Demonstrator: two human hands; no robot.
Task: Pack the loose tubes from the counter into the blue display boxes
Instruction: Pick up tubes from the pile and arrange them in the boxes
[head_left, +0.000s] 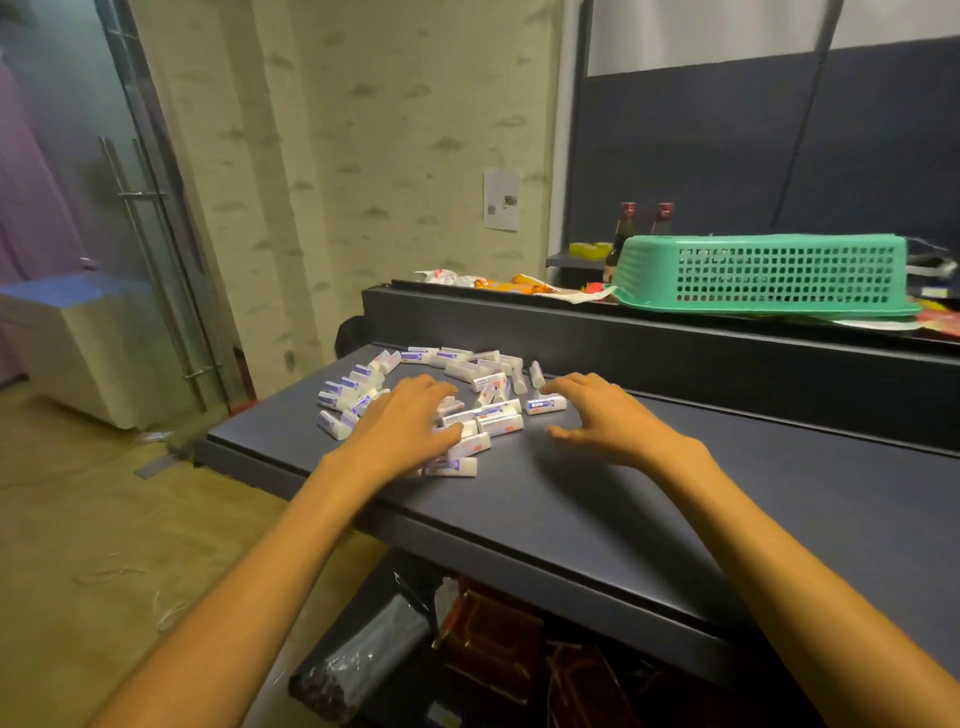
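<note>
Tubes (457, 387) lie scattered on the counter (649, 509); none boxed. Left hand (402, 423) rests on the pile, fingers spread. Right hand (597, 415) hovers beside it, loosely spread, empty. Gathering stage; next, collect tubes, locate unseen boxes

1. The left hand (402, 426) is covering several tubes (467, 395) beneath its palm.
2. Tube lettering is appearing too blurred to read.
3. The green basket (763, 273) is hiding bottles (626, 228) behind it.
</note>
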